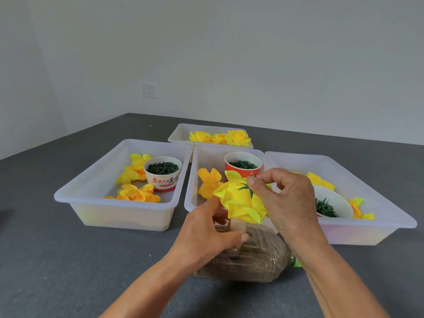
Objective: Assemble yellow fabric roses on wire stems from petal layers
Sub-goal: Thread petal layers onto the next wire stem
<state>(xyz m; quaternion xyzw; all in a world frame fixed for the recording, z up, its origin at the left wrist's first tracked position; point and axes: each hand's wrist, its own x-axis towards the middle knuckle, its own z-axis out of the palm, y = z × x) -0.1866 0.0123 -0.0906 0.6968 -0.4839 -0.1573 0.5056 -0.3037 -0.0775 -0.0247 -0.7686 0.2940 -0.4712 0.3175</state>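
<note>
Meanwhile, the right hand (284,198) pinches a green calyx (246,188) onto the soft yellow rose (241,203); the left hand (206,232) grips beneath it, above the sand-filled bottle (252,255).

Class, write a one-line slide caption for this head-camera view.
Both hands, left and right, press a green calyx onto a yellow fabric rose before white trays.

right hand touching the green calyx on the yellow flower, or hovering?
Touching. The head view shows the right hand with thumb and forefinger pinched onto the green calyx on the back of the yellow flower, no gap visible.
</note>
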